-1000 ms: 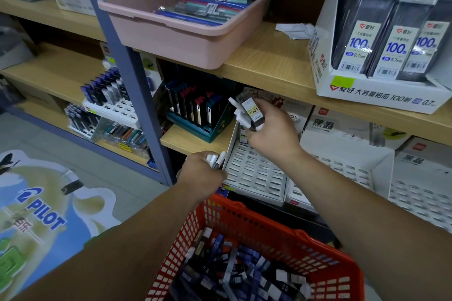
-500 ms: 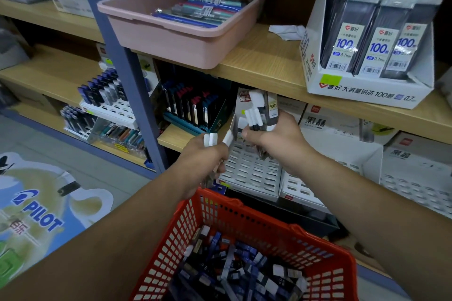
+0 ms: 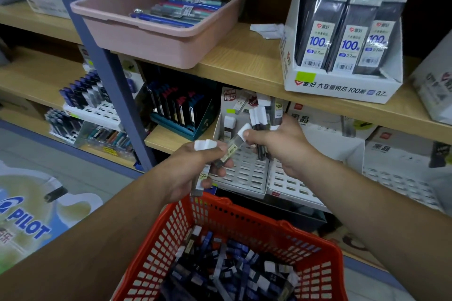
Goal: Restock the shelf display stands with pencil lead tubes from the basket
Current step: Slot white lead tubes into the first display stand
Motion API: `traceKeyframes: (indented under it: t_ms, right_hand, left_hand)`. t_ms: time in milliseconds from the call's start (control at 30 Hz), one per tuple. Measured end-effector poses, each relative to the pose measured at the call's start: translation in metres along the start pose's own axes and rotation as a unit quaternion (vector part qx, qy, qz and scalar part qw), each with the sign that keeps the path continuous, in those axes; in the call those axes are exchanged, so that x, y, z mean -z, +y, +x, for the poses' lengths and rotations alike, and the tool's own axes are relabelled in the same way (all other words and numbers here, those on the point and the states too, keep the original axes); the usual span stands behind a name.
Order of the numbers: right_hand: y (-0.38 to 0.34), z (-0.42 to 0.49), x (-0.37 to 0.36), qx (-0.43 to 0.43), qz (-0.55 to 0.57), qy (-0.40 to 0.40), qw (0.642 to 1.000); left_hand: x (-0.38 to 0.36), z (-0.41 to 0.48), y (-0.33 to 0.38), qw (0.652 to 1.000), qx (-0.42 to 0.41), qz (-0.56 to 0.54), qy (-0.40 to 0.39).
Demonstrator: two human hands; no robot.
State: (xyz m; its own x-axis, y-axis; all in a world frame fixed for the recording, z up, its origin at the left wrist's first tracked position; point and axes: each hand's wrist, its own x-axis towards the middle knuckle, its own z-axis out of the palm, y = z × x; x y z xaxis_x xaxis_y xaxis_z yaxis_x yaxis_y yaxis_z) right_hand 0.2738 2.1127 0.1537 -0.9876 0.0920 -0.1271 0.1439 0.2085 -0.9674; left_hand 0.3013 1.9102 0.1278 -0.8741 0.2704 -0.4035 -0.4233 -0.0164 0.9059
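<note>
A red plastic basket (image 3: pixel 247 217) at the bottom holds several dark pencil lead tubes (image 3: pixel 227 269) with white caps. My left hand (image 3: pixel 195 166) grips a bunch of white-capped tubes above the basket's far rim. My right hand (image 3: pixel 281 144) holds several more tubes (image 3: pixel 260 117) upright, and its thumb and finger pinch one tube (image 3: pixel 233 148) that spans between both hands. Behind the hands a white slotted display stand (image 3: pixel 247 173) sits on the lower shelf, with one tube (image 3: pixel 229 124) standing in its back row.
More white slotted stands (image 3: pixel 396 178) stand to the right. A teal rack of dark tubes (image 3: pixel 178 110) sits left of the stand, beside a blue shelf post (image 3: pixel 107 73). Above, a pink tub of pens (image 3: pixel 156 22) and a white box of 100-lead packs (image 3: pixel 342 39) rest on the wooden shelf (image 3: pixel 244 66).
My right hand came down from the stand's back toward my left hand, which rose to meet it. One tube now bridges the two hands.
</note>
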Motion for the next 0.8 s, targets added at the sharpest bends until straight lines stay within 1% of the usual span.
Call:
traceKeyframes:
  t_ms: [100, 200, 233, 367, 467, 533, 600, 667, 733, 800]
  right_hand:
    - [-0.001, -0.003, -0.002, -0.031, 0.05, 0.003, 0.998]
    - [-0.001, -0.004, -0.004, -0.066, 0.117, -0.01, 0.991]
    - [-0.001, -0.004, -0.005, -0.063, 0.116, -0.013, 0.991]
    - [0.004, -0.003, -0.011, -0.031, 0.054, 0.007, 0.998]
    - [0.006, -0.001, -0.016, -0.022, 0.037, 0.013, 0.999]
    - [0.007, 0.001, -0.019, 0.001, 0.014, 0.025, 1.0]
    - [0.006, 0.002, -0.023, 0.035, -0.014, 0.034, 0.999]
    - [0.006, 0.003, -0.028, 0.08, -0.068, 0.037, 0.994]
    - [0.006, 0.007, -0.035, 0.12, -0.123, 0.04, 0.984]
    - [0.005, 0.013, -0.04, 0.136, -0.142, 0.043, 0.98]
  left_hand:
    - [0.002, 0.005, 0.0, 0.998, -0.027, -0.025, 0.047]
    - [0.003, 0.006, -0.003, 0.994, -0.049, 0.019, 0.094]
    - [0.003, 0.006, -0.005, 0.992, -0.05, 0.035, 0.106]
    - [0.0, 0.002, -0.006, 0.988, -0.057, 0.088, 0.115]
    - [0.0, 0.005, -0.01, 0.981, -0.104, 0.11, 0.122]
    - [0.002, 0.01, -0.014, 0.97, -0.125, 0.145, 0.152]
    - [0.008, 0.016, -0.02, 0.956, -0.12, 0.191, 0.187]
    - [0.012, 0.02, -0.028, 0.948, -0.105, 0.226, 0.198]
    - [0.014, 0.026, -0.037, 0.948, -0.089, 0.231, 0.199]
    - [0.015, 0.031, -0.041, 0.953, -0.07, 0.212, 0.204]
